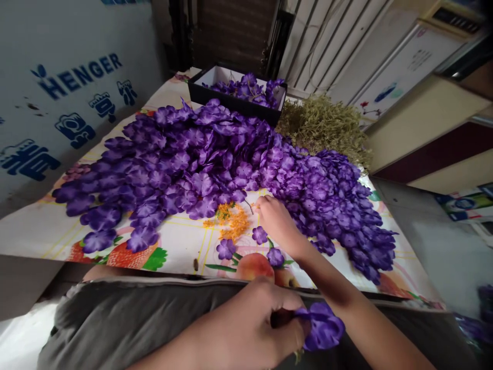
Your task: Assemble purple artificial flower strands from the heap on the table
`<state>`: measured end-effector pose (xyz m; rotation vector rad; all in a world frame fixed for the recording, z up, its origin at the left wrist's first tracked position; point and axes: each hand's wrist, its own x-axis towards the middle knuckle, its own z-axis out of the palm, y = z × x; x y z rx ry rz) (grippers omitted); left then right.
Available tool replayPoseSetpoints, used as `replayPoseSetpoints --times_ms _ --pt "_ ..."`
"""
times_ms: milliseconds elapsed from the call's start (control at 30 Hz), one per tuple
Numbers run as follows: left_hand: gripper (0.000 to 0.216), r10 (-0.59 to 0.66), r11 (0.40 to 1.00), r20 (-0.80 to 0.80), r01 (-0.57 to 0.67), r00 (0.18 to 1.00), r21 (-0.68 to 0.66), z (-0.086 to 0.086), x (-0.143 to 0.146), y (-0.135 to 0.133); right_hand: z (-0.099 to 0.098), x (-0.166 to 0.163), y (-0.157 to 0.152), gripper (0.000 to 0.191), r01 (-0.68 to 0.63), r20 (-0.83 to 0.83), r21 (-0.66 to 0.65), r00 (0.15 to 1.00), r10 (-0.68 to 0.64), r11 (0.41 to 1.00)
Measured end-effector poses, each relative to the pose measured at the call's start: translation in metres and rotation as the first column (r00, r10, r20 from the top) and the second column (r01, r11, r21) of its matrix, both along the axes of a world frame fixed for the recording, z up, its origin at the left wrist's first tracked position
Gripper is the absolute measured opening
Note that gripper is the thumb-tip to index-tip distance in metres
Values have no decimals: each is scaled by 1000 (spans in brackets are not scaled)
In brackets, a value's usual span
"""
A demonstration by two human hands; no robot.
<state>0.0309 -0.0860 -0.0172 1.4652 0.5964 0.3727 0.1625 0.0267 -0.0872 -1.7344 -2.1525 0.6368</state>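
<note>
Low in front of me, my left hand (265, 324) pinches a purple artificial flower (323, 326) between thumb and fingers, above my lap. A bit of greenish stem shows under that hand. My right hand (277, 218) reaches over the table with its fingertips pressed together. A thin dark stem (249, 206) lies right at those fingertips; whether they grip it I cannot tell. Just left of them is a small heap of orange artificial stamens (234, 223). Loose purple petals (260, 235) lie below the right hand.
A large spread of purple petal pieces (215, 149) covers much of the table (181, 236), which has a fruit-print cover. Behind it stand a black box (234, 103) holding more purple flowers and a pile of dry greenish stems (325, 123). White cabinets flank the right.
</note>
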Motion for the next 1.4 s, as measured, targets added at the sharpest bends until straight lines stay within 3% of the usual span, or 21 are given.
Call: replayPoseSetpoints --times_ms 133,267,400,567,667,733,800,967,1200,1400 --pt "22 62 998 16 -62 998 -3 3 -3 1 7 1 -10 9 49 -118 -31 992 -53 998" --pt "28 190 981 4 -190 982 -33 7 -6 5 26 19 -37 9 79 -410 -70 907 -101 994" --pt "38 322 945 -16 -323 947 -52 5 -6 6 34 44 -74 12 121 -692 -125 701 -174 985" --pt "38 421 904 -49 -424 906 -57 -1 0 5 35 58 -104 10 110 -863 -219 441 -245 970" --pt "34 473 881 -124 -473 872 29 -7 6 8 39 60 -111 5 27 -932 -293 216 -292 956" --pt "34 500 866 -165 -486 850 121 -11 10 11 42 61 -114 4 -5 -944 -292 161 -288 956" --pt "35 518 852 -194 -482 833 204 -14 13 12 45 63 -117 3 27 -948 -256 188 -256 966" --pt "34 458 881 -250 -398 853 256 -15 15 10 50 59 -126 2 136 -878 -136 441 -183 981" --pt "31 395 913 -212 -358 894 195 -11 14 8 43 41 -129 14 115 -883 -176 420 -208 978" --pt "31 412 901 -222 -358 884 247 -11 14 7 45 43 -130 18 114 -850 -92 508 -138 989"
